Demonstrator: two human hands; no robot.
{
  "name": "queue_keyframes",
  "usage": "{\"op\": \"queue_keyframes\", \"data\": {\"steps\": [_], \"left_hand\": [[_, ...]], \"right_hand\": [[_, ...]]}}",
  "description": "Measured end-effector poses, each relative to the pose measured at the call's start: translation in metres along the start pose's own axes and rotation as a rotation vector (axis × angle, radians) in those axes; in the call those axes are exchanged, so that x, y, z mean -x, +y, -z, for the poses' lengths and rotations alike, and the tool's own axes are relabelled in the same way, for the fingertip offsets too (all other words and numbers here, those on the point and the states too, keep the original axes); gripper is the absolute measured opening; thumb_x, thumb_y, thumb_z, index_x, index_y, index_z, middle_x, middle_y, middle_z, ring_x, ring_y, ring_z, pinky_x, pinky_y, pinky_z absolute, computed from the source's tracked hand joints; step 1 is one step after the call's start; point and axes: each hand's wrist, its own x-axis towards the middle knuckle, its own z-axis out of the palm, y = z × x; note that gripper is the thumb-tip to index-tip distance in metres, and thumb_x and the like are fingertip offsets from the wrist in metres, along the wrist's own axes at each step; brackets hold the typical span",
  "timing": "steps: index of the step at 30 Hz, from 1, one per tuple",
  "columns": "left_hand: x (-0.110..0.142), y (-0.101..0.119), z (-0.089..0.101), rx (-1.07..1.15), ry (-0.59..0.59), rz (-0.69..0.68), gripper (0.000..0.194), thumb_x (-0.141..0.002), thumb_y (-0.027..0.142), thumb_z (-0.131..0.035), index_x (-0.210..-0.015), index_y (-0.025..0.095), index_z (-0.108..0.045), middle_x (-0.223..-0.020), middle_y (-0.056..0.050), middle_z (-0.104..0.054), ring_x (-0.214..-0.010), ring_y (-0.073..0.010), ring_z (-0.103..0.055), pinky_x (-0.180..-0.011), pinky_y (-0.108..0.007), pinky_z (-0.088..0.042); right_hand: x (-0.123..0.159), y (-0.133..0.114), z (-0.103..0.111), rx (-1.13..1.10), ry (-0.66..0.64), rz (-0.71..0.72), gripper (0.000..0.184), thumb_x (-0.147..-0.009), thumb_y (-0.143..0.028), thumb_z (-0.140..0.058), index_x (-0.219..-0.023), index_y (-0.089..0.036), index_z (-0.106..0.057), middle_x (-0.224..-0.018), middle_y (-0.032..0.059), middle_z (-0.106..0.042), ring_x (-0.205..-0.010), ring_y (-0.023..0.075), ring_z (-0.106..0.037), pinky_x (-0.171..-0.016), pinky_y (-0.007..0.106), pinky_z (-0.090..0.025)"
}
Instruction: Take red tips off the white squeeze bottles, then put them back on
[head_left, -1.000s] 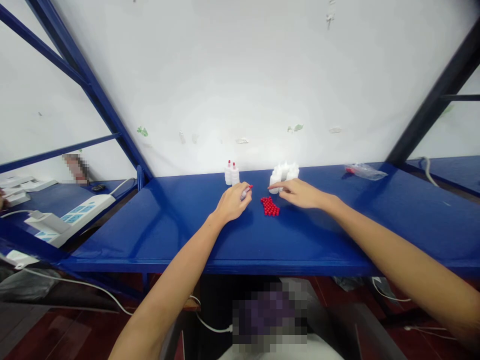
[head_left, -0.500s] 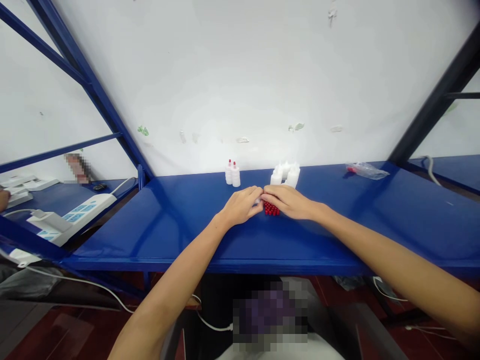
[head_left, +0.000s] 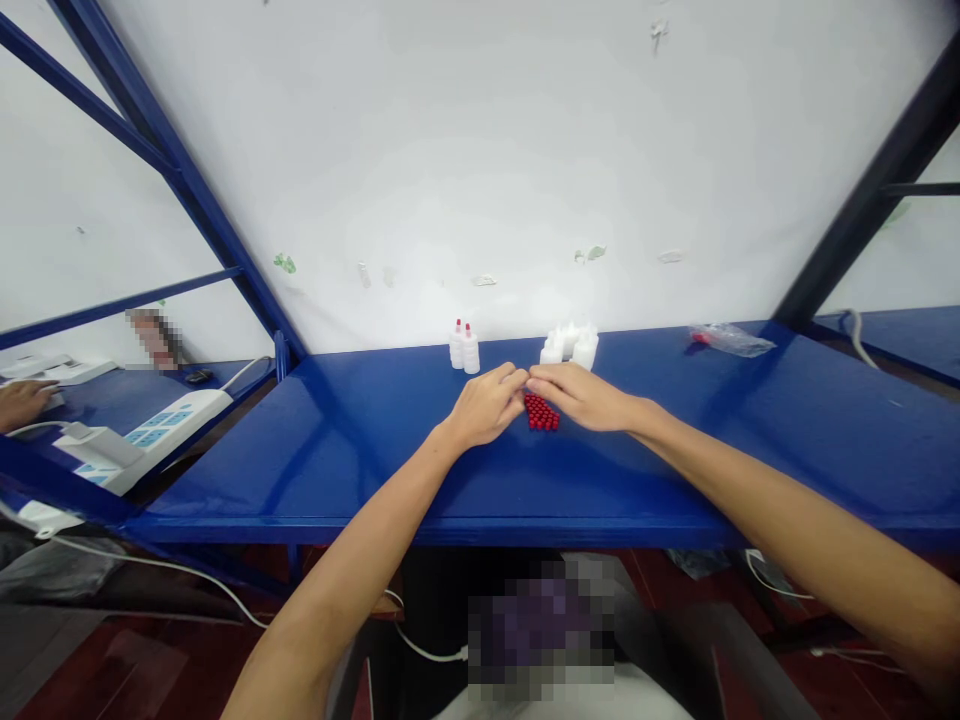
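Observation:
My left hand [head_left: 486, 405] is closed around a small white squeeze bottle, which the fingers now hide almost wholly. Meeting it fingertip to fingertip, my right hand [head_left: 583, 396] pinches at the bottle's top, where a red cap showed earlier; the cap itself is hidden. Just below the hands lies a tight cluster of red caps [head_left: 544, 413], partly covered by the right fingers. Two white bottles with red caps [head_left: 468, 352] stand upright behind my left hand. Several white bottles without red caps [head_left: 570, 343] are grouped behind my right hand.
The blue table [head_left: 360, 450] runs along a white wall. A clear plastic bag [head_left: 733, 340] with something red lies at the back right. At left are a power strip [head_left: 161, 430] and another person's hand [head_left: 26, 403] on the adjoining table. Blue frame posts rise at both sides.
My right hand has come left from above the caps to meet my left hand at the bottle's top. My left hand moved slightly right. The other person's hand has come further into view.

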Motion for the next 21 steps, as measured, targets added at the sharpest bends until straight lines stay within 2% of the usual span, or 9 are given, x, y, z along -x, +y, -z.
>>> {"op": "queue_keyframes", "data": {"steps": [2,4,6,8,10,13,17,21], "left_hand": [[0.008,-0.018,0.004,0.136,0.014,0.107,0.019,-0.093,0.023,-0.035,-0.089,0.019,-0.053,-0.083,-0.003,-0.059,-0.074,-0.0156,-0.052,-0.071,-0.027,-0.042],[0.016,-0.036,0.009,0.18,0.087,0.268,0.018,-0.091,0.024,-0.037,-0.082,0.018,-0.051,-0.071,0.001,-0.053,-0.064,-0.0135,-0.046,-0.066,-0.026,-0.038],[0.022,-0.048,0.012,0.21,0.201,0.398,0.02,-0.091,0.027,-0.036,-0.08,0.018,-0.05,-0.065,0.003,-0.047,-0.059,-0.0124,-0.043,-0.063,-0.025,-0.036],[0.024,-0.052,0.012,0.218,0.196,0.402,0.019,-0.09,0.028,-0.038,-0.079,0.018,-0.051,-0.064,0.004,-0.047,-0.059,-0.0121,-0.042,-0.062,-0.025,-0.034],[0.022,-0.049,0.01,0.21,0.122,0.355,0.016,-0.088,0.027,-0.041,-0.079,0.018,-0.052,-0.065,0.004,-0.048,-0.059,-0.0122,-0.043,-0.063,-0.025,-0.034],[0.019,-0.041,0.008,0.196,0.053,0.326,0.015,-0.086,0.026,-0.042,-0.079,0.019,-0.053,-0.064,0.003,-0.047,-0.058,-0.0125,-0.044,-0.063,-0.025,-0.034],[0.018,-0.038,0.008,0.198,0.07,0.338,0.015,-0.086,0.025,-0.041,-0.079,0.019,-0.053,-0.064,0.004,-0.046,-0.058,-0.0124,-0.043,-0.063,-0.025,-0.034],[0.017,-0.037,0.008,0.191,0.045,0.335,0.015,-0.086,0.025,-0.042,-0.08,0.018,-0.054,-0.064,0.003,-0.046,-0.057,-0.0123,-0.042,-0.062,-0.025,-0.032]], "right_hand": [[0.004,0.002,0.013,0.018,0.118,-0.036,0.037,-0.101,-0.044,-0.032,-0.073,-0.021,-0.04,-0.07,0.0009,-0.046,-0.065,0.015,-0.043,-0.065,0.031,-0.035],[0.008,0.008,0.026,0.044,0.191,-0.057,0.037,-0.1,-0.043,-0.033,-0.071,-0.021,-0.041,-0.073,0.0021,-0.047,-0.067,0.0159,-0.043,-0.066,0.031,-0.035],[0.011,0.016,0.034,0.112,0.108,-0.053,0.034,-0.097,-0.04,-0.038,-0.07,-0.02,-0.044,-0.079,0.004,-0.05,-0.072,0.017,-0.046,-0.07,0.033,-0.036],[0.011,0.022,0.035,0.18,-0.057,-0.096,0.031,-0.093,-0.037,-0.045,-0.066,-0.019,-0.045,-0.077,0.0037,-0.051,-0.071,0.0167,-0.047,-0.068,0.033,-0.035],[0.011,0.025,0.032,0.206,-0.217,-0.184,0.032,-0.088,-0.034,-0.049,-0.061,-0.02,-0.043,-0.066,0.0012,-0.048,-0.062,0.0145,-0.043,-0.062,0.032,-0.032],[0.011,0.024,0.027,0.176,-0.374,-0.309,0.032,-0.085,-0.034,-0.054,-0.058,-0.019,-0.046,-0.055,-0.0011,-0.046,-0.053,0.0119,-0.038,-0.055,0.031,-0.029],[0.013,0.023,0.026,0.152,-0.467,-0.4,0.021,-0.079,-0.032,-0.06,-0.064,-0.019,-0.058,-0.059,0.0007,-0.056,-0.052,0.013,-0.046,-0.052,0.031,-0.032],[0.015,0.025,0.026,0.109,-0.482,-0.411,0.013,-0.076,-0.029,-0.062,-0.07,-0.018,-0.062,-0.062,0.0022,-0.062,-0.054,0.0143,-0.053,-0.053,0.03,-0.037]]}}
